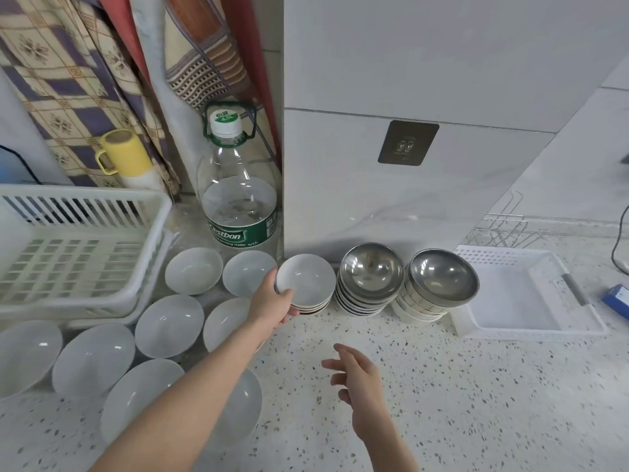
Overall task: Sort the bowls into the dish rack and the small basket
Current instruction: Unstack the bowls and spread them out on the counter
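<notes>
My left hand [272,303] grips the left rim of the top white bowl [308,281] of a short stack by the wall corner. My right hand [357,376] hovers open above the counter, holding nothing. Right of that stack stand two stacks of small bowls, each topped with a steel bowl [371,270], [442,275]. Several larger white bowls [168,325] lie spread over the counter on the left, some under my left forearm. The white dish rack [85,303] sits at the far left. The small white basket [531,330] sits at the right.
A large water bottle [240,199] stands behind the white bowls. A yellow mug [124,151] sits behind the rack, before hanging cloths. A wire rack [503,229] lies behind the basket, and a blue object [617,299] at the right edge.
</notes>
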`<state>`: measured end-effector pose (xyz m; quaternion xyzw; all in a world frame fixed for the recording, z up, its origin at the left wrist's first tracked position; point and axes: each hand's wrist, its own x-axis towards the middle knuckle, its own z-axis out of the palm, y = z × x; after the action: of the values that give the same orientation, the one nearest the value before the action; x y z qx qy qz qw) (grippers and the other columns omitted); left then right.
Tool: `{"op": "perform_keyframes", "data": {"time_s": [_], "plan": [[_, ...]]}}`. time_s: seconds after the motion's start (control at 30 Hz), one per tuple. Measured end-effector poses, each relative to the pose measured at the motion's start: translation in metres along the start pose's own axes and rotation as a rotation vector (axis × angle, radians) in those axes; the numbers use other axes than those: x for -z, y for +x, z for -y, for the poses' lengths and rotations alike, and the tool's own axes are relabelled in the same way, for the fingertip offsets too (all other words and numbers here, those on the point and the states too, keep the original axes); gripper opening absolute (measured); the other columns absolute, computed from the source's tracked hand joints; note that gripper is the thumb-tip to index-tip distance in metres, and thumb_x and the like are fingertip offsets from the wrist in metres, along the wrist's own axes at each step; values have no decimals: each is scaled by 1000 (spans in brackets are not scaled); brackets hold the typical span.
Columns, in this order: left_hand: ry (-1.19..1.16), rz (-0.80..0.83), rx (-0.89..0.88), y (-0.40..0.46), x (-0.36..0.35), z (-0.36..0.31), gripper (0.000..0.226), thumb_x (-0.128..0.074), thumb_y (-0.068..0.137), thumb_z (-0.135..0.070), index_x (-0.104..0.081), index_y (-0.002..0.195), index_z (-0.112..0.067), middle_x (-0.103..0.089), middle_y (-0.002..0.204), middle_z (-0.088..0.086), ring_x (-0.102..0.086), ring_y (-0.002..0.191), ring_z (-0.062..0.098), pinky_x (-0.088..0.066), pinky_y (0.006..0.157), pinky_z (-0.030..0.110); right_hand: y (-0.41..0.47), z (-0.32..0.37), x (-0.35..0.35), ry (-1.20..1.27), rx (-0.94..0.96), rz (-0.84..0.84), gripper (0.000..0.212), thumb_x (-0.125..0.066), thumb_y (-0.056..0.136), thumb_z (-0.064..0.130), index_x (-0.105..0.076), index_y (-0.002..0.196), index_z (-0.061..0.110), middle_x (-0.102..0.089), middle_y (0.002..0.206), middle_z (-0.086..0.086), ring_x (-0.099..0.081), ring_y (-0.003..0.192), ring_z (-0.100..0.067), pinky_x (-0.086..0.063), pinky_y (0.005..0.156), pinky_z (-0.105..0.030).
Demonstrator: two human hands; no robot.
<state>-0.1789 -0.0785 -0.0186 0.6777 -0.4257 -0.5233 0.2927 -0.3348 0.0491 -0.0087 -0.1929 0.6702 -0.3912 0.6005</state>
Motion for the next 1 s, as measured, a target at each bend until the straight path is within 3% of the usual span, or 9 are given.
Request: {"op": "perform_keyframes", "data": {"time_s": [0.17, 0.4, 0.57, 0.7, 0.8, 0.9, 1.0], "plan": [[77, 38, 4, -2, 3, -9, 57, -40, 93, -9, -39, 140, -42, -63, 105, -11, -75, 61, 20, -31, 33, 18, 13, 6, -5, -32, 21, 28, 20, -49, 100, 22, -67, 109, 23, -77, 81, -1, -54, 56, -10, -36, 49, -22], [64, 12, -19, -5, 7, -17, 65, -35, 91, -5, -38, 145, -41, -61, 121, 2, -72, 56, 16, -27, 31, 17, 25, 17, -14, -4, 76, 21, 21, -48, 100, 20, -66, 109, 23, -77, 80, 0, -53, 54, -9, -36, 50, -22], [-85, 35, -23, -15, 11, -15, 63, -39, 94, 1, -39, 141, -41, -64, 107, 9, -69, 57, 20, -23, 34, 19, 32, 24, -19, 6, 119, -8, 20, -49, 99, 19, -65, 110, 22, -75, 75, -1, -50, 49, -8, -35, 48, -21], [-228, 19, -37, -33, 26, -14, 59, -45, 95, 1, -45, 130, -47, -68, 91, 12, -64, 52, 16, -25, 34, 20, 36, 27, -25, -24, 195, -34, 23, -52, 99, 22, -57, 117, 35, -75, 76, 2, -47, 47, -5, -41, 49, -19], [-368, 19, -51, -47, 41, -6, 55, -49, 95, 1, -49, 131, -41, -68, 74, 12, -59, 50, 14, -24, 33, 19, 39, 33, -34, -94, 283, -6, 36, -50, 99, 22, -52, 128, 43, -74, 77, 0, -47, 46, -4, -43, 47, -15], [-470, -5, -54, -61, 54, 4, 51, -49, 97, -1, -51, 133, -38, -65, 63, 10, -52, 43, 11, -23, 33, 17, 43, 38, -43, -195, 321, -1, 33, -48, 98, 23, -54, 129, 32, -73, 79, 0, -46, 43, -4, -45, 46, -16], [-509, -57, -71, -73, 60, 10, 53, -49, 98, -1, -50, 134, -40, -66, 66, 7, -56, 47, 12, -22, 34, 17, 48, 40, -52, -233, 267, 21, 38, -44, 98, 23, -45, 136, 23, -74, 79, -3, -43, 41, -8, -43, 43, -19]]}}
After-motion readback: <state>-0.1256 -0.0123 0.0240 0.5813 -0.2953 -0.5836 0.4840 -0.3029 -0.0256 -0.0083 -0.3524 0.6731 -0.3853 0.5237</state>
